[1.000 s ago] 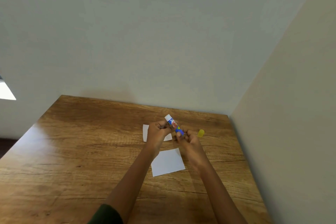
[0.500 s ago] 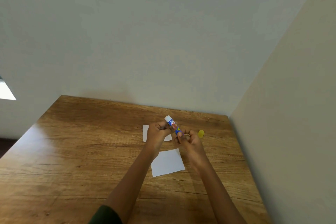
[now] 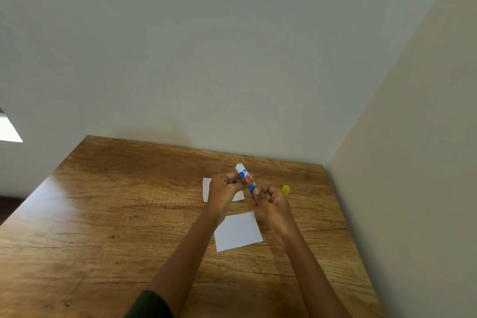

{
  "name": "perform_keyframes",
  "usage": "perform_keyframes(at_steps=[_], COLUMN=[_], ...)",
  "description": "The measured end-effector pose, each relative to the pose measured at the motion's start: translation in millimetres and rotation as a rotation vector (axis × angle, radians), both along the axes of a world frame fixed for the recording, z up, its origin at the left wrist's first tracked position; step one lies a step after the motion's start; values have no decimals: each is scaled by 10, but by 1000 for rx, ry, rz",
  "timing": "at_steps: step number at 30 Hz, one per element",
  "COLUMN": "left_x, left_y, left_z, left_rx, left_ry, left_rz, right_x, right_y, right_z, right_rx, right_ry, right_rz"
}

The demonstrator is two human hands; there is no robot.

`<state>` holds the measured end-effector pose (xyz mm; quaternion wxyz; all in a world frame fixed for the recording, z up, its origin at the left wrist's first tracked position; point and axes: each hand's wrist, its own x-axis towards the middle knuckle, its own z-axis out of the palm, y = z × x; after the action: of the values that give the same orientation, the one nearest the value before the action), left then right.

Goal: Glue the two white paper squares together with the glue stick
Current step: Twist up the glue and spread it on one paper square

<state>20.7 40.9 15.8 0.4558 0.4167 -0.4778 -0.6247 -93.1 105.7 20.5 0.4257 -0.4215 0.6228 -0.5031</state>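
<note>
A blue glue stick (image 3: 245, 176) with its white glue end pointing up and away is held above the table between both hands. My left hand (image 3: 224, 188) grips its middle; my right hand (image 3: 271, 197) pinches its lower end. The yellow cap (image 3: 285, 189) lies on the table just right of my right hand. One white paper square (image 3: 238, 231) lies flat on the wood between my forearms. The other white paper square (image 3: 206, 188) lies farther back, mostly hidden under my left hand.
The wooden table (image 3: 116, 214) sits in a corner, with a grey wall behind and a cream wall (image 3: 413, 188) close along its right edge. The table's left edge drops off toward a dark floor.
Both hands stay on the glue stick in nearly the same spot; my right-hand fingers have shifted slightly at its lower end. Papers and cap have not moved.
</note>
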Motion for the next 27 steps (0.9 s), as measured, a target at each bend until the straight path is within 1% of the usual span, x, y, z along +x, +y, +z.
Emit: perform_keyframes(at_steps=[2, 5, 7, 13, 15, 17, 19, 24, 27], left_x=[-1, 3, 6, 8, 6, 3, -10, -6, -11], left_y=[8, 26, 30, 26, 29, 37, 44, 18, 31], left_z=[-11, -19, -42, -24, 2, 25, 31, 14, 22], left_rx=[-4, -1, 5, 9, 7, 6, 9, 34, 40], left_ry=[-6, -1, 4, 4, 5, 9, 14, 12, 23], left_rz=[-5, -18, -22, -11, -12, -21, -23, 11, 6], right_x=[-10, -33, -49, 25, 18, 15, 24, 38, 24], right_y=[-5, -2, -3, 11, -7, -15, -15, -20, -25], right_z=[7, -17, -27, -50, -29, -5, 2, -70, -43], right_rx=[36, 106, 133, 25, 61, 103, 108, -34, -43], right_ry=[26, -35, -49, 89, 45, -59, -77, 173, 204], right_rz=[26, 107, 123, 107, 102, 96, 78, -13, -36])
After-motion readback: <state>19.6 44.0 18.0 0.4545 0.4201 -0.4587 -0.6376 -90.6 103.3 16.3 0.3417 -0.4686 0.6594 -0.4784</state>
